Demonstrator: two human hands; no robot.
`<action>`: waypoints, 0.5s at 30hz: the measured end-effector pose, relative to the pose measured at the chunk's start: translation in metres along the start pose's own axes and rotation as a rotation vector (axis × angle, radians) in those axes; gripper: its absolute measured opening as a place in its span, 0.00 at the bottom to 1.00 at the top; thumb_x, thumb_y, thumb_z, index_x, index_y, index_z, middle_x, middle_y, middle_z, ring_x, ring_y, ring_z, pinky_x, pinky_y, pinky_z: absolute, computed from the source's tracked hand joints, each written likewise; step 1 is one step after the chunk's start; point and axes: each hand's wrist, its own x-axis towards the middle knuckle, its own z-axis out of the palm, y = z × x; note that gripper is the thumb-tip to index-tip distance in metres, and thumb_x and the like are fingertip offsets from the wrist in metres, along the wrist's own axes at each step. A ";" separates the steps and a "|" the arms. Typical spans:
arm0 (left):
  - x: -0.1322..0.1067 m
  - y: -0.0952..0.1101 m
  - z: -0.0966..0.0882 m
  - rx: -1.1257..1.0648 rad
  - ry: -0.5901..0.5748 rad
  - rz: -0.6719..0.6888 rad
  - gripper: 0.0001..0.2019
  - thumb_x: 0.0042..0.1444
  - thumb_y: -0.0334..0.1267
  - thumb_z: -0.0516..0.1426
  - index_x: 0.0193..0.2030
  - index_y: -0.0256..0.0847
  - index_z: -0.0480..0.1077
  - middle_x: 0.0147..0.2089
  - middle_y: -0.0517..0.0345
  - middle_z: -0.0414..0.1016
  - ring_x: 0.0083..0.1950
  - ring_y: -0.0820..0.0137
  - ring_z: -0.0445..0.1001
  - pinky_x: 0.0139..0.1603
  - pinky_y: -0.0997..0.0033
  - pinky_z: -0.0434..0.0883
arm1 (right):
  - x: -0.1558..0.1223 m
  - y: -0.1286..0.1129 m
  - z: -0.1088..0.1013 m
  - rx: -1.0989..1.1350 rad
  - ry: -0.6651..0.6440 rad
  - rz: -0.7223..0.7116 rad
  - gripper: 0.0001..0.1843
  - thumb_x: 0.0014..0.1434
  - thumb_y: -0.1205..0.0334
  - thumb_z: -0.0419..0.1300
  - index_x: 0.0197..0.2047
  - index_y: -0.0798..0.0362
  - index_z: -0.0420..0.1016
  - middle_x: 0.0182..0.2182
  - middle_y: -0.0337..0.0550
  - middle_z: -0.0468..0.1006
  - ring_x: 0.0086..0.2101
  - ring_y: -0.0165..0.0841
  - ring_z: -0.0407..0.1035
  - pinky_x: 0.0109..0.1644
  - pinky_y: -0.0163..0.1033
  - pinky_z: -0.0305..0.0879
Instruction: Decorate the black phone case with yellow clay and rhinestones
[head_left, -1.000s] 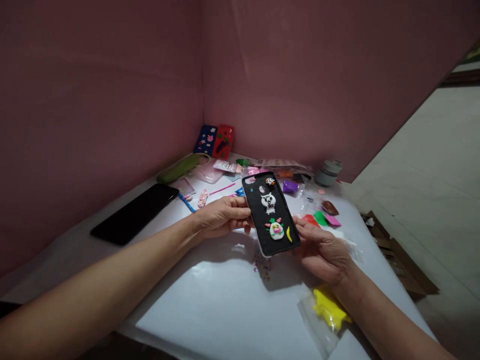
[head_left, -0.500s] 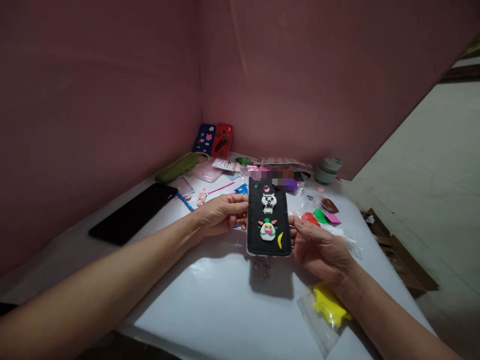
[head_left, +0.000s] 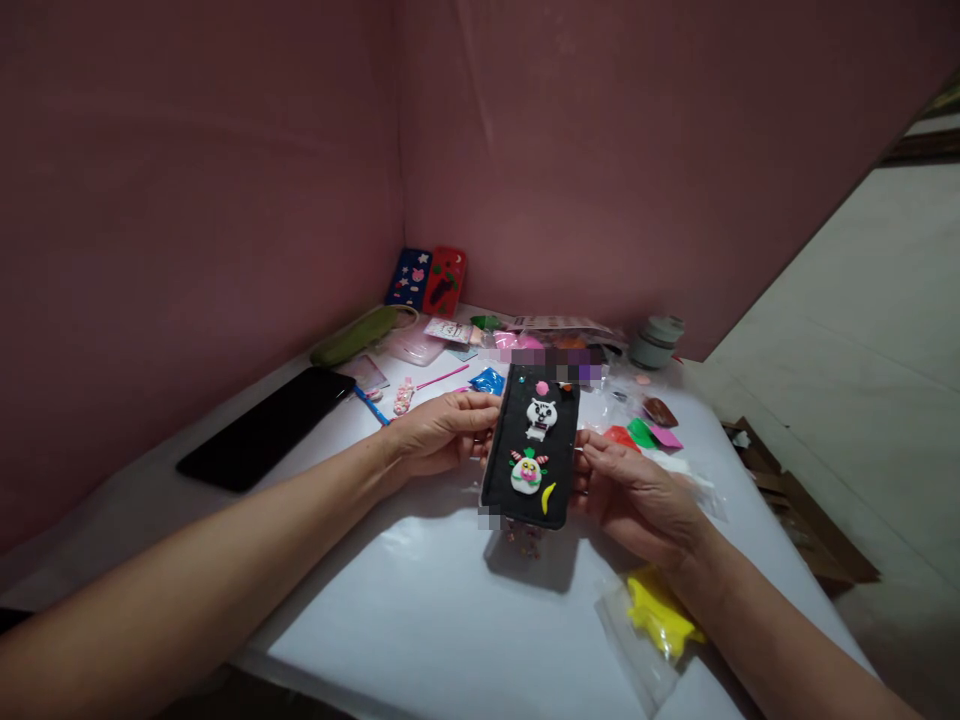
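Note:
Between my two hands a black phone case [head_left: 534, 440] is held tilted above the white table. Raised clay figures decorate it: a white cat-like face [head_left: 541, 413], a round white figure [head_left: 527, 473] with striped horns, and a yellow banana [head_left: 548, 498]. My left hand [head_left: 448, 432] is closed on its left edge, thumb on top, with the other fingers partly hidden behind. The right edge is pinched by my right hand [head_left: 630, 490]. Under my right forearm lies yellow clay [head_left: 661, 612] in a clear bag.
A black tablet-like slab [head_left: 266, 428] and a green pouch [head_left: 356, 337] lie at left. Blue and red decorated cases [head_left: 445, 281] lean in the corner. Blue clay [head_left: 487, 381], a green clay piece [head_left: 641, 432] and a lidded jar [head_left: 657, 342] are at the back and right.
The phone case has tipped, its lower end shifting left and toward me. Both hands have kept their hold and barely moved.

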 end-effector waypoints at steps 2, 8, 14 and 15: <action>0.000 0.000 0.000 -0.004 -0.001 0.001 0.11 0.53 0.35 0.63 0.42 0.33 0.74 0.35 0.53 0.74 0.31 0.75 0.71 0.33 0.75 0.66 | 0.000 0.000 0.000 -0.009 0.002 0.005 0.10 0.56 0.62 0.64 0.42 0.55 0.77 0.35 0.46 0.81 0.34 0.34 0.74 0.40 0.40 0.70; 0.001 0.000 0.001 -0.017 -0.009 0.002 0.11 0.52 0.37 0.64 0.39 0.32 0.73 0.31 0.56 0.72 0.27 0.78 0.67 0.29 0.77 0.64 | -0.001 0.001 0.001 -0.017 -0.016 0.005 0.09 0.58 0.62 0.62 0.42 0.54 0.77 0.35 0.45 0.81 0.35 0.34 0.74 0.41 0.41 0.70; 0.001 0.000 0.000 -0.022 -0.011 -0.011 0.10 0.52 0.37 0.63 0.38 0.34 0.72 0.29 0.59 0.71 0.25 0.79 0.65 0.27 0.79 0.64 | 0.000 0.001 0.000 -0.030 -0.026 -0.006 0.10 0.57 0.61 0.63 0.42 0.54 0.77 0.35 0.45 0.82 0.34 0.35 0.75 0.39 0.41 0.71; 0.001 0.000 0.000 -0.024 -0.010 -0.012 0.10 0.53 0.37 0.63 0.38 0.34 0.72 0.29 0.59 0.70 0.25 0.79 0.65 0.27 0.79 0.64 | 0.000 0.001 0.000 -0.033 -0.027 -0.007 0.10 0.57 0.61 0.63 0.43 0.54 0.77 0.35 0.45 0.82 0.35 0.35 0.75 0.39 0.41 0.71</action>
